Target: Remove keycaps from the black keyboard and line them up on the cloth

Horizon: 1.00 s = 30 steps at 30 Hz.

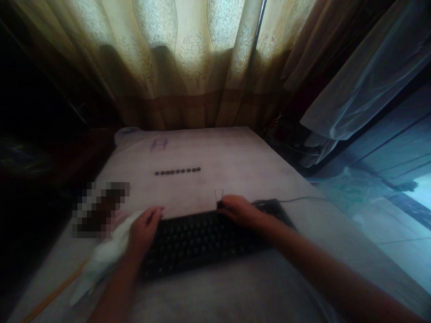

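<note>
A black keyboard [195,240] lies slightly tilted across the table in front of me. My left hand [145,228] rests at its upper left corner, with fingers closed around the edge. Over the keyboard's upper right part, my right hand [239,210] pinches the dark handle of a keycap puller [220,203]; its two thin wire prongs point up, away from the keys. Beyond the keyboard, several small dark keycaps [177,171] sit in a neat row on the pale tablecloth [232,157]. My right hand and forearm hide some of the keys.
Left of my left hand lie a crumpled white cloth [112,244], a thin wooden stick [55,291] and a pixelated dark object [101,211]. The keyboard cable [303,198] runs off rightward. Behind the table hangs a patterned curtain [195,58]; clear plastic [350,193] lies at right.
</note>
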{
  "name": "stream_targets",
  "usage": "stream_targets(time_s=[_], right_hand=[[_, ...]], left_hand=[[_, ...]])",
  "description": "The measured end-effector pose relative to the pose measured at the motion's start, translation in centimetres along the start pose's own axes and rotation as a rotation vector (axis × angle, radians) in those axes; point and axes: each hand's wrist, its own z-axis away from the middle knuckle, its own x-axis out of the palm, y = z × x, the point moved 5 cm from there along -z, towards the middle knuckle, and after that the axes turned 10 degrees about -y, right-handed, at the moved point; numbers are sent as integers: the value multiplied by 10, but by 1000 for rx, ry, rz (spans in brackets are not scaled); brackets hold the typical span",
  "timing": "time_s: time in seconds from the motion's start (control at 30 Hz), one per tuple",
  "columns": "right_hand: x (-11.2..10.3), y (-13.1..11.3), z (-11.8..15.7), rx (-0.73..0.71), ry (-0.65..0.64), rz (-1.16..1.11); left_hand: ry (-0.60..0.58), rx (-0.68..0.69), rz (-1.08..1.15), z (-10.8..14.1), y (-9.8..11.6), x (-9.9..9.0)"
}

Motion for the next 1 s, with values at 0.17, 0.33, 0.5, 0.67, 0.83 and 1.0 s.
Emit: stream_targets(time_s=[0.17, 0.33, 0.5, 0.67, 0.83, 1.0], right_hand=[[3, 9, 3, 5, 42, -72], [6, 12, 6, -20, 90, -122], [8, 17, 10, 52, 132, -209], [9, 18, 11, 27, 146, -307], [0, 17, 15, -7, 266, -449], [-5, 18, 10, 14, 335, -611]], left_hand=[[-2, -16, 3, 0, 0, 0], [12, 2, -17, 0, 0, 0], [6, 5, -56, 0, 0, 1], [-19, -21, -78, -1, 0, 2], [-30, -35, -82, -2, -1, 3], [-24, -19, -84, -2, 0, 3]])
